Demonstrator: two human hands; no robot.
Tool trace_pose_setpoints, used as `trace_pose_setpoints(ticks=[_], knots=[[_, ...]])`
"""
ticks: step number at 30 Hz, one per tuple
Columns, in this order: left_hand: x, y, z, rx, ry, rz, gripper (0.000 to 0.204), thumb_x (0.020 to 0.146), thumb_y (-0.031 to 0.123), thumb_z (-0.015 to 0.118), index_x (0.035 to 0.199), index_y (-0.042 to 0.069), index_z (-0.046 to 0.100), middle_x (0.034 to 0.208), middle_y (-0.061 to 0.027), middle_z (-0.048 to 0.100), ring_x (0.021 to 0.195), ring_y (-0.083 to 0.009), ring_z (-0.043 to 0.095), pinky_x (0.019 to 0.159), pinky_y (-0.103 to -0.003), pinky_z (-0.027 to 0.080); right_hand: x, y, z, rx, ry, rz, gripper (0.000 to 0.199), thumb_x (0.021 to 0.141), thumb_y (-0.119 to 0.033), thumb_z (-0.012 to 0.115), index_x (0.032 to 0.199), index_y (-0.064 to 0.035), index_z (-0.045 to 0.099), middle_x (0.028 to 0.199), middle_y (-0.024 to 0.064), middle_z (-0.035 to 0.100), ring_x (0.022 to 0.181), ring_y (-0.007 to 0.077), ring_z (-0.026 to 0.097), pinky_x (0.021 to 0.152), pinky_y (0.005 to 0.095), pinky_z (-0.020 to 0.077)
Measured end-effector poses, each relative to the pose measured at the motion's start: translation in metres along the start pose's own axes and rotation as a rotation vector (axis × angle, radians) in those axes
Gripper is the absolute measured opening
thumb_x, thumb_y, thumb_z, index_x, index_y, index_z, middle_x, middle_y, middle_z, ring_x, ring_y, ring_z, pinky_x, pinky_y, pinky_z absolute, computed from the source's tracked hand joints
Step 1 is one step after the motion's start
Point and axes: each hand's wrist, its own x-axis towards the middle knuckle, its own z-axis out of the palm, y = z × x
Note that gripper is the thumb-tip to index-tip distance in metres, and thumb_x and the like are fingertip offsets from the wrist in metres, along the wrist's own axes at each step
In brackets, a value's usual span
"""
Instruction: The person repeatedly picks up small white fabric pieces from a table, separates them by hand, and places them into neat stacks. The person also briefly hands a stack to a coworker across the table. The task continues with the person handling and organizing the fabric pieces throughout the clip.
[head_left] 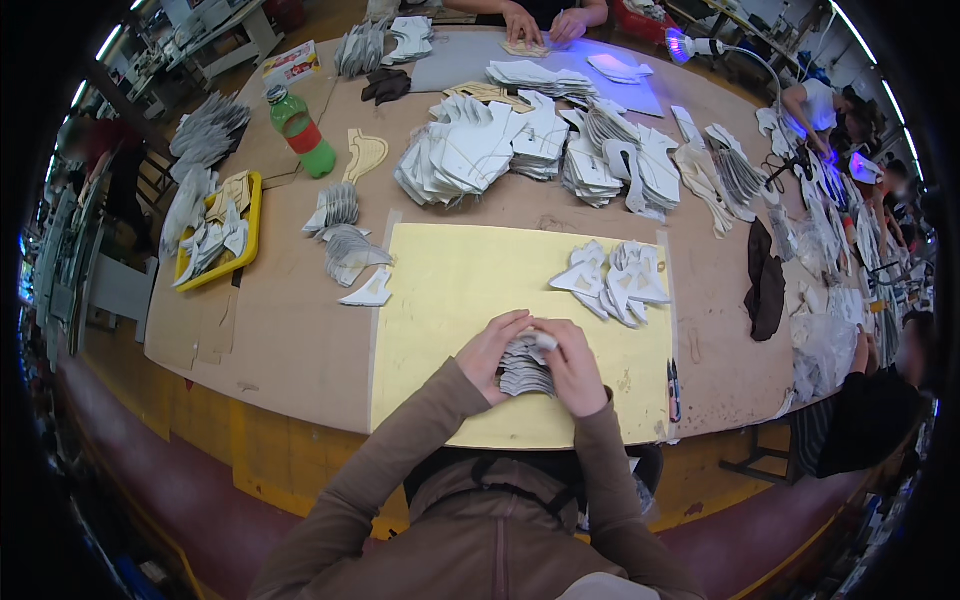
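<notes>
Between my two hands is a stack of small grey-white cut pieces [526,372], its layered edges facing me. My left hand [488,352] curls round the stack's left side. On the other side my right hand [572,366] closes against it, and the fingertips of both hands nearly meet at its far end. Something small and white [545,340] shows by the right fingers. The stack is over a yellow sheet [450,290] on the table. Further off on that sheet lie piles of white cut pieces with pointed ends [612,280].
Large stacks of white pieces [460,150] stand beyond the sheet. At the left are a green bottle [302,135] and a yellow tray [250,245] of pieces. Pens [674,390] and a dark cloth [765,280] lie right. Across the table, another person's hands [540,22] work under a lamp [690,46].
</notes>
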Motion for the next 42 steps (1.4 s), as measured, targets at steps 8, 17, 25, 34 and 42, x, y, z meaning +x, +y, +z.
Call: trace_pose_setpoints(ticks=[8,17,25,34,42], knots=[[-0.003,0.000,0.002,0.007,-0.027,-0.048,0.097,0.062,0.015,0.084,0.139,0.005,0.025,0.135,-0.0190,0.042,0.122,-0.0346,0.047,0.098,-0.040,0.044,-0.020,-0.019,-0.006,-0.193,-0.051,-0.018,0.055,0.076,-0.002,0.065,0.128,-0.0036,0.047,0.129,0.0168,0.043,0.119,0.0350,0.042,0.103,0.0410,0.0313],[-0.003,-0.010,0.006,-0.124,-0.053,0.028,0.094,0.066,0.012,0.081,0.140,0.007,0.024,0.119,-0.0171,0.054,0.103,-0.0332,0.059,0.089,-0.040,0.048,-0.011,-0.029,0.000,0.069,0.186,0.092,0.023,0.078,0.003,0.061,0.100,-0.0014,0.067,0.108,0.0129,0.059,0.101,0.0284,0.056,0.084,0.0335,0.0469],[-0.005,-0.009,0.007,-0.137,-0.029,0.020,0.092,0.066,0.016,0.080,0.140,0.007,0.026,0.116,-0.0174,0.055,0.101,-0.0348,0.058,0.088,-0.041,0.048,-0.001,-0.048,-0.017,-0.139,-0.140,-0.272,0.036,0.077,-0.001,0.062,0.112,-0.0073,0.062,0.108,0.0089,0.061,0.103,0.0300,0.055,0.094,0.0406,0.0403],[-0.003,-0.006,0.006,-0.116,-0.029,-0.001,0.097,0.063,0.018,0.082,0.140,0.006,0.025,0.116,-0.0164,0.055,0.100,-0.0327,0.059,0.088,-0.040,0.047,-0.004,-0.043,-0.015,-0.054,0.329,-0.091,0.030,0.076,0.010,0.054,0.101,-0.0024,0.065,0.102,0.0124,0.063,0.098,0.0320,0.059,0.091,0.0398,0.0435],[-0.001,-0.002,0.005,0.129,0.139,0.083,0.105,0.062,0.018,0.085,0.143,0.007,0.019,0.123,-0.0215,0.052,0.104,-0.0341,0.059,0.090,-0.039,0.048,-0.010,-0.020,-0.005,-0.007,-0.070,0.142,0.035,0.090,-0.006,0.048,0.124,-0.0021,0.051,0.123,0.0141,0.056,0.115,0.0269,0.052,0.107,0.0440,0.0255]])
